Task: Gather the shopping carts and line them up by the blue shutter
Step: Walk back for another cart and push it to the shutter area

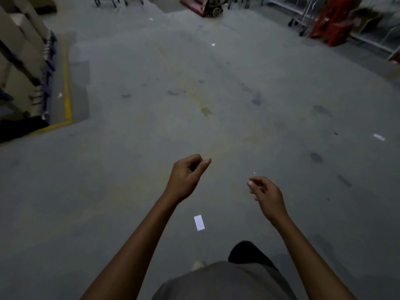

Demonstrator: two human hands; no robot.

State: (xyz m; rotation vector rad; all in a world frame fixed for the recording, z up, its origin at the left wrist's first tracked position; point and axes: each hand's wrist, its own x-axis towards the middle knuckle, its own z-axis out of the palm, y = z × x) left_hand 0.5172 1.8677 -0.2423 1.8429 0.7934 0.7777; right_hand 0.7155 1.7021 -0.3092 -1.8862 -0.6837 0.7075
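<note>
Wide grey concrete floor (216, 94) lies open ahead, edged by a yellow line (67, 83) beside stacked cardboard boxes (19, 50) at left. Shopping carts (116, 1) (only legs and wheels visible) stand at the far top edge. Left hand (187, 177) and right hand (267, 195) hang loosely curled, holding nothing, above a white paper slip (199, 222).

Dim, grainy; blurred, warped edges

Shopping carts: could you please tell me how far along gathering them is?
Nothing visibly done: no blue shutter in view. In hand: nothing; the left hand and right hand are empty, fingers loosely curled. Left: cart wheels show only at the far top edge, across bare floor.
</note>
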